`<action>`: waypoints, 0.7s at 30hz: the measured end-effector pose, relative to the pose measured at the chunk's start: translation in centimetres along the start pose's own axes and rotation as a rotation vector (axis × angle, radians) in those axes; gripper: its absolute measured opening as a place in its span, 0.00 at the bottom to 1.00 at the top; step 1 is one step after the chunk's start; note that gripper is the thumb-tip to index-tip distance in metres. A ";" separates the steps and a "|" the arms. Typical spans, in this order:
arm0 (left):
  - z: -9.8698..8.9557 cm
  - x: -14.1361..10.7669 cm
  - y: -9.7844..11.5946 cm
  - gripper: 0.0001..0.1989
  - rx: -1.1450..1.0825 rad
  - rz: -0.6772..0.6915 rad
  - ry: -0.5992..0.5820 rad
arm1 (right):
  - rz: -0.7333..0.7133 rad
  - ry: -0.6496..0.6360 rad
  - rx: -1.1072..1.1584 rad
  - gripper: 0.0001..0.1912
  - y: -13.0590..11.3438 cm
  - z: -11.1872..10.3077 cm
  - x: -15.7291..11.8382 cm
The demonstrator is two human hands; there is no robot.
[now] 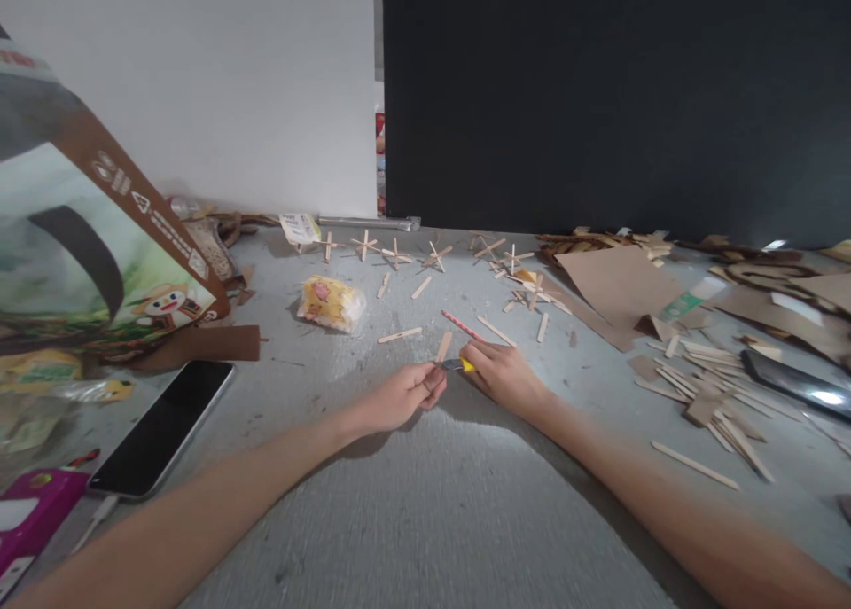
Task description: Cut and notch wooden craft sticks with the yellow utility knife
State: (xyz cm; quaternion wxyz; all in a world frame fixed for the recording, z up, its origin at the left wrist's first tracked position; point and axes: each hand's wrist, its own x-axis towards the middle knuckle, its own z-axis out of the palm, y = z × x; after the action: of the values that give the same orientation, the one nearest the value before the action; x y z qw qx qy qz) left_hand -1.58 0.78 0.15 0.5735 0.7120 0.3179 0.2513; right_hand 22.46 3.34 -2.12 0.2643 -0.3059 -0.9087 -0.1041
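My left hand (417, 389) is closed on a short wooden craft stick (445, 347), which points up and away from the fingers. My right hand (506, 377) is wrapped round yellow-handled pliers (468, 363). The dark metal jaws of the pliers reach left to the stick at my left fingertips; whether they bite into it I cannot tell. Just beyond my right hand lies a thin red striped rod (464, 325), partly hidden by the fingers. Loose craft sticks (400, 335) lie on the grey table (425, 503) ahead of both hands.
Crossed-stick pieces (364, 245) stand along the back, near a yellow packet (331, 304). A phone (163, 427) and a large printed bag (99, 210) are at left. Cardboard scraps (618, 285), a stick pile (718, 396) and a dark glossy object (798, 383) lie right.
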 end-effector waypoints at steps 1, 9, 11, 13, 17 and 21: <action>0.0 -0.1 0.2 0.22 0.022 0.016 -0.007 | 0.002 -0.002 0.002 0.12 0.0 0.0 0.0; 0.5 -0.3 0.3 0.22 0.095 0.016 0.011 | -0.009 0.004 0.035 0.13 0.3 0.2 -0.1; 0.6 -0.3 0.2 0.22 0.096 0.019 0.017 | -0.005 -0.009 0.051 0.13 0.3 0.2 -0.1; 0.7 -0.3 0.2 0.22 0.089 0.022 0.020 | 0.001 -0.030 0.066 0.13 0.4 0.1 -0.1; 0.8 -0.5 0.2 0.22 0.047 0.035 0.014 | 0.013 -0.058 0.093 0.14 0.2 0.1 -0.2; 0.9 -0.7 0.5 0.23 0.025 0.035 0.035 | 0.032 -0.039 0.107 0.14 -0.1 0.2 -0.1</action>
State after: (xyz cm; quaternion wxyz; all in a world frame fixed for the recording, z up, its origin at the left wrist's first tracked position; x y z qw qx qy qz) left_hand -1.30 -0.38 0.43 0.5545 0.7201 0.3183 0.2697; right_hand 22.44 3.28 -2.35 0.2642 -0.3075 -0.9130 -0.0450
